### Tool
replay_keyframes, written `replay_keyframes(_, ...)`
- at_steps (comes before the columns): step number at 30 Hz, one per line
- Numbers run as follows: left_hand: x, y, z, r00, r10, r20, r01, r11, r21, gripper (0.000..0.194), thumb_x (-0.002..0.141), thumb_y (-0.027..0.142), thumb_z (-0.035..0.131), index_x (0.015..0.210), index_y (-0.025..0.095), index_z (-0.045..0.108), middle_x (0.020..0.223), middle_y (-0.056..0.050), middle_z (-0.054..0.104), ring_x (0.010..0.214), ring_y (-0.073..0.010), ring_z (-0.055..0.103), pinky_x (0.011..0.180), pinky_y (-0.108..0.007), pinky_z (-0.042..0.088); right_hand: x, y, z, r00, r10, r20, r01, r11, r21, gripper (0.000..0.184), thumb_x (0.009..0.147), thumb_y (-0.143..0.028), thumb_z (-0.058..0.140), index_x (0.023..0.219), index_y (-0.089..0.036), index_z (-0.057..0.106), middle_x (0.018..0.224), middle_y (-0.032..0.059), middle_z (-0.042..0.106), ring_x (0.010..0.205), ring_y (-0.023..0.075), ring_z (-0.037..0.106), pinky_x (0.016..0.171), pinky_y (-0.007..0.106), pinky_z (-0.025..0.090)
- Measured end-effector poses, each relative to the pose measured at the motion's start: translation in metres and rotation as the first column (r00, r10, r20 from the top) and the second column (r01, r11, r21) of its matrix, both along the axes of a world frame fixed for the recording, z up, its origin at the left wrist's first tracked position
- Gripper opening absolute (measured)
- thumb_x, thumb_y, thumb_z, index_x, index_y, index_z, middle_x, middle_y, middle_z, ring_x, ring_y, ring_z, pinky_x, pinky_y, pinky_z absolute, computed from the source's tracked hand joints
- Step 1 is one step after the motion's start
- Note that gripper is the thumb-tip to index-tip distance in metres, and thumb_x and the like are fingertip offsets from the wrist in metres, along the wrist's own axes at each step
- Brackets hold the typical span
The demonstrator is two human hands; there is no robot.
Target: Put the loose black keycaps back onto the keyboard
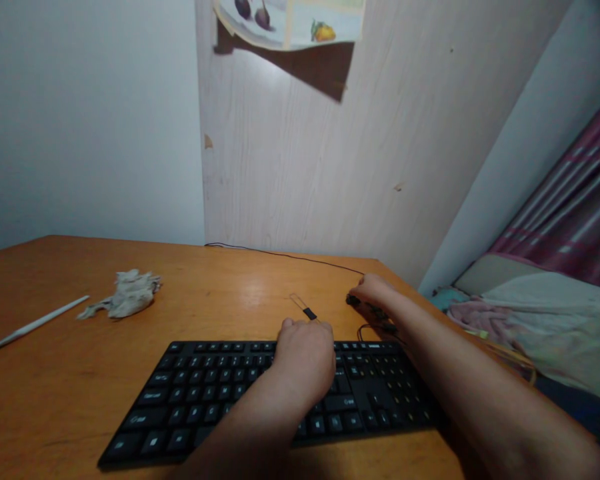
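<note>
The desk (220,287) bears everything. On it lies the keyboard (220,393), flat and keys up, close to the front, perhaps for easy reach. The left hand (305,360) is curled over its back edge; the fingertips are hidden, so I cannot tell what it grips. The right hand (373,291) bends down beyond the keyboard's right back corner, fingers drawn together at the dark cable (379,313), probably to pinch it, though the hold is unclear. The cloth (130,295) and stick (37,323) lie left, well apart from both hands. The tag (309,313) sits just beyond the left knuckles.
</note>
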State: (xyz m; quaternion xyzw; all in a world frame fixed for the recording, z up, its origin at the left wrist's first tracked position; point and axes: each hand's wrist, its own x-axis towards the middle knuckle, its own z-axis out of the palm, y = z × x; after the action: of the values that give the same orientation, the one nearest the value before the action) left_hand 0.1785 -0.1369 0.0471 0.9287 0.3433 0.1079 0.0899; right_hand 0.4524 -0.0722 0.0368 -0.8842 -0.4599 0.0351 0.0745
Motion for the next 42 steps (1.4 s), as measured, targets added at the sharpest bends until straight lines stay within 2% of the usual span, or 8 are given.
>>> replay_keyframes(12, 0.0, -0.001, -0.001, 1.0, -0.001, 0.01, 0.001, 1.0, 0.013, 0.028, 0.083, 0.018, 0.047, 0.098, 0.011, 0.07, 0.098, -0.019, 0.074, 0.094, -0.0371, 0.069, 0.086, -0.052, 0.046, -0.01, 0.0, 0.003, 1.0, -0.002, 0.016, 0.002, 1.0, 0.026, 0.022, 0.066, -0.035, 0.073, 0.073, -0.014, 0.072, 0.072, 0.0127, 0.07, 0.068, 0.0241, 0.065, 0.056, 0.029, 0.043)
replay_keyframes(18, -0.001, 0.001, -0.002, 1.0, 0.006, 0.004, -0.006, 1.0, 0.021, 0.027, 0.084, 0.018, 0.045, 0.095, 0.013, 0.069, 0.093, -0.017, 0.075, 0.092, -0.0344, 0.069, 0.086, -0.049, 0.046, -0.023, -0.027, 0.013, 0.987, 0.143, -0.075, -0.13, 0.978, 0.163, 0.021, 0.077, -0.033, 0.061, 0.068, -0.016, 0.068, 0.059, 0.0033, 0.061, 0.054, 0.0147, 0.054, 0.048, 0.025, 0.032)
replay_keyframes(22, -0.003, 0.002, -0.001, 1.0, 0.018, 0.021, -0.018, 1.0, 0.004, 0.026, 0.085, 0.02, 0.045, 0.092, 0.014, 0.069, 0.09, -0.017, 0.074, 0.091, -0.0335, 0.069, 0.087, -0.048, 0.045, -0.047, -0.062, 0.015, 0.947, 0.295, -0.126, -0.255, 0.93, 0.264, 0.024, 0.082, -0.041, 0.06, 0.074, -0.018, 0.067, 0.067, 0.0001, 0.064, 0.061, 0.0126, 0.055, 0.053, 0.023, 0.037)
replay_keyframes(24, -0.004, 0.005, -0.001, 0.997, 0.031, 0.072, -0.031, 0.999, 0.006, 0.025, 0.085, 0.021, 0.046, 0.093, 0.014, 0.069, 0.092, -0.017, 0.074, 0.093, -0.0335, 0.068, 0.088, -0.047, 0.044, -0.061, -0.081, 0.015, 0.9, 0.415, -0.133, -0.342, 0.861, 0.376, 0.026, 0.083, -0.042, 0.06, 0.073, -0.019, 0.066, 0.069, -0.0001, 0.064, 0.065, 0.0133, 0.057, 0.059, 0.023, 0.04)
replay_keyframes(28, 0.001, 0.013, -0.003, 0.94, 0.052, 0.337, -0.009, 0.992, -0.128, 0.028, 0.087, 0.019, 0.043, 0.101, 0.016, 0.068, 0.099, -0.015, 0.073, 0.097, -0.029, 0.066, 0.086, -0.04, 0.046, -0.085, -0.115, 0.01, 0.842, 0.518, -0.151, -0.38, 0.768, 0.515, 0.025, 0.086, -0.042, 0.059, 0.079, -0.02, 0.068, 0.072, 0.0003, 0.066, 0.067, 0.0155, 0.058, 0.063, 0.026, 0.044)
replay_keyframes(32, 0.01, 0.017, -0.006, 0.75, 0.183, 0.636, 0.184, 0.866, -0.466, 0.019, 0.087, 0.023, 0.047, 0.091, 0.017, 0.065, 0.088, -0.007, 0.07, 0.087, -0.0206, 0.064, 0.076, -0.03, 0.047, -0.1, -0.135, 0.003, 0.829, 0.539, -0.147, -0.371, 0.728, 0.576, 0.021, 0.088, -0.04, 0.06, 0.087, -0.021, 0.07, 0.075, 0.001, 0.068, 0.07, 0.0165, 0.061, 0.064, 0.026, 0.045)
replay_keyframes(37, 0.012, 0.009, -0.003, 0.623, 0.33, 0.709, 0.42, 0.624, -0.659, 0.011, 0.083, 0.023, 0.053, 0.079, 0.016, 0.061, 0.07, 0.0, 0.062, 0.068, -0.014, 0.057, 0.067, -0.025, 0.043, -0.109, -0.146, -0.006, 0.82, 0.549, -0.161, -0.352, 0.706, 0.615, 0.019, 0.09, -0.038, 0.061, 0.092, -0.022, 0.072, 0.083, 0.0016, 0.072, 0.075, 0.017, 0.064, 0.068, 0.027, 0.047)
replay_keyframes(42, 0.008, 0.002, 0.002, 0.621, 0.402, 0.673, 0.396, 0.58, -0.712, 0.006, 0.074, 0.015, 0.062, 0.08, 0.015, 0.062, 0.074, 0.001, 0.062, 0.07, -0.0123, 0.056, 0.067, -0.024, 0.042, -0.116, -0.152, -0.012, 0.832, 0.524, -0.182, -0.292, 0.693, 0.66, 0.019, 0.089, -0.039, 0.063, 0.093, -0.022, 0.071, 0.081, 0.0014, 0.071, 0.073, 0.0172, 0.064, 0.065, 0.027, 0.048)
